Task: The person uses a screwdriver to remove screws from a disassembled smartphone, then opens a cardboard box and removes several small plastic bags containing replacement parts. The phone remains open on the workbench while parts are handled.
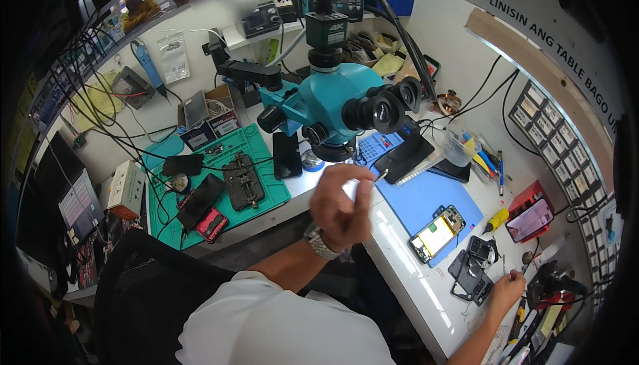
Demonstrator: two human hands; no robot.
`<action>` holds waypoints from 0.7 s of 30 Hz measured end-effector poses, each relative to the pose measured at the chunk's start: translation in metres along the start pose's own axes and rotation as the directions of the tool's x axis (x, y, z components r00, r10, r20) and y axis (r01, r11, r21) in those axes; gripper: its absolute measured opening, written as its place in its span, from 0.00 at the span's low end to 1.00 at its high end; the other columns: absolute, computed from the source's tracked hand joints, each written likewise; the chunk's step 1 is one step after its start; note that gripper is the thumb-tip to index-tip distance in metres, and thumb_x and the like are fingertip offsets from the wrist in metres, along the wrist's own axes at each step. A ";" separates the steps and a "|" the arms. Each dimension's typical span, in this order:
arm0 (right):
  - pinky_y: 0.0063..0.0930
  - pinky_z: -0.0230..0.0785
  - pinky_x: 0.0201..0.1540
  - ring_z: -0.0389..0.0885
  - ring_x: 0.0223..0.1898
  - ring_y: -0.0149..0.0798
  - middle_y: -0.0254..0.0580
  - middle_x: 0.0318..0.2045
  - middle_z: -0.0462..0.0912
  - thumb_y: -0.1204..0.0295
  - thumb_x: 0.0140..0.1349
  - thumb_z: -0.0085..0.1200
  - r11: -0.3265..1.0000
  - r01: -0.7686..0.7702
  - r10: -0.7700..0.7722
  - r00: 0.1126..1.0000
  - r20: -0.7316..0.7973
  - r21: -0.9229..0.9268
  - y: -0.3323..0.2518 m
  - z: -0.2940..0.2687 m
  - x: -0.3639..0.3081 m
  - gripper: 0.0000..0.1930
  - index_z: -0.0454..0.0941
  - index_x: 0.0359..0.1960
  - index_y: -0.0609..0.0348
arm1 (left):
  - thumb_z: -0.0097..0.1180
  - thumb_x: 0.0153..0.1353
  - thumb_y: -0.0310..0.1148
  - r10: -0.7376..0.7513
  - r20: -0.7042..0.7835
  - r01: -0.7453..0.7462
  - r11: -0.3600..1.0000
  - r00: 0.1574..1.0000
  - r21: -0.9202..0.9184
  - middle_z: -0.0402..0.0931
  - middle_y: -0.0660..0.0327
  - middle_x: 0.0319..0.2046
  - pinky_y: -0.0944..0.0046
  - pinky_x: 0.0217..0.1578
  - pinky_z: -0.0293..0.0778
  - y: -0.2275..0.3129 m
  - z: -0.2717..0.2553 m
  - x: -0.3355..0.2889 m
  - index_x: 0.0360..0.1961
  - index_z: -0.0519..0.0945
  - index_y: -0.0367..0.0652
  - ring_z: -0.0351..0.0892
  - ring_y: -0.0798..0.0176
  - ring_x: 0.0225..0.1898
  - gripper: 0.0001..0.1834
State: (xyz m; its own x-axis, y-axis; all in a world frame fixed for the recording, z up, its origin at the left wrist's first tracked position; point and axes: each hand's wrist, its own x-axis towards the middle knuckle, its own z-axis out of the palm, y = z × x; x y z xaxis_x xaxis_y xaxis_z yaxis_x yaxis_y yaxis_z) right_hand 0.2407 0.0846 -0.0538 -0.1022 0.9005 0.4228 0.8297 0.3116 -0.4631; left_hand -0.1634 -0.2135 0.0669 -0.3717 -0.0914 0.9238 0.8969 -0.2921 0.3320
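My left hand (343,208), with a metal watch at the wrist, is raised in front of the microscope (346,102). Its thumb and forefinger pinch a small shiny piece (381,176), too tiny to name. At the right of the bench my right hand (508,290) is closed round a thin metal tool (504,262), whose kind I cannot make out. Just left of that hand lie black phone housing parts (471,275). Farther in, an opened phone (436,235) with its battery and board exposed rests partly on the blue mat (429,198).
On the left, a green mat (263,195) bears a phone holder jig (243,180) and a red device (212,224). Dark phones (406,156) lie beneath the eyepieces. A yellow bottle (496,220), a propped lit phone (530,220) and several tools crowd the right edge.
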 end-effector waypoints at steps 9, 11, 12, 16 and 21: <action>0.45 0.78 0.52 0.86 0.43 0.54 0.57 0.41 0.86 0.78 0.68 0.60 0.984 0.155 -0.141 0.979 -0.149 0.083 0.018 0.013 0.004 0.09 0.84 0.47 0.70 | 0.64 0.69 0.36 -0.260 -0.541 0.592 0.486 0.800 0.643 0.72 0.42 0.61 0.46 0.68 0.68 -0.178 -0.183 0.126 0.61 0.74 0.34 0.71 0.44 0.64 0.25; 0.45 0.78 0.53 0.85 0.44 0.55 0.57 0.43 0.86 0.79 0.68 0.59 0.985 0.142 -0.131 0.985 -0.115 0.097 0.011 0.016 0.005 0.09 0.83 0.47 0.71 | 0.68 0.64 0.41 -0.321 -0.560 0.638 0.245 0.764 0.730 0.68 0.36 0.66 0.41 0.72 0.62 -0.216 -0.221 0.141 0.63 0.74 0.32 0.66 0.35 0.69 0.33; 0.46 0.77 0.55 0.85 0.46 0.56 0.57 0.45 0.85 0.79 0.69 0.59 0.987 0.123 -0.115 0.990 -0.082 0.102 0.005 0.014 0.004 0.09 0.83 0.47 0.71 | 0.69 0.62 0.43 -0.348 -0.569 0.644 0.153 0.745 0.750 0.67 0.34 0.67 0.39 0.73 0.61 -0.231 -0.236 0.146 0.65 0.73 0.32 0.64 0.33 0.69 0.36; 0.45 0.77 0.56 0.85 0.48 0.56 0.58 0.46 0.84 0.79 0.70 0.57 0.985 0.131 -0.122 0.989 -0.082 0.109 0.013 0.012 0.005 0.09 0.83 0.47 0.71 | 0.72 0.58 0.49 -0.458 -0.592 0.581 -0.182 0.663 0.793 0.63 0.30 0.70 0.31 0.75 0.54 -0.262 -0.266 0.161 0.69 0.71 0.31 0.60 0.29 0.71 0.45; 0.44 0.77 0.56 0.85 0.48 0.55 0.57 0.45 0.85 0.78 0.70 0.58 0.982 0.102 -0.091 0.993 -0.074 0.159 0.009 0.013 0.003 0.09 0.83 0.48 0.72 | 0.77 0.53 0.56 -0.603 -0.660 0.506 -0.437 0.449 0.744 0.62 0.30 0.76 0.34 0.76 0.50 -0.267 -0.297 0.176 0.74 0.69 0.36 0.59 0.28 0.79 0.54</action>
State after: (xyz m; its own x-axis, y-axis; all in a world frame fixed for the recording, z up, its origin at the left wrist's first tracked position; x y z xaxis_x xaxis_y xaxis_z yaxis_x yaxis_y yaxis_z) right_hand 0.2405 0.0941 -0.0667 -0.1370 0.8434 0.5195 0.7168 0.4464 -0.5357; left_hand -0.5395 -0.4339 0.0844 -0.8654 -0.4931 0.0889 -0.4021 0.7894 0.4639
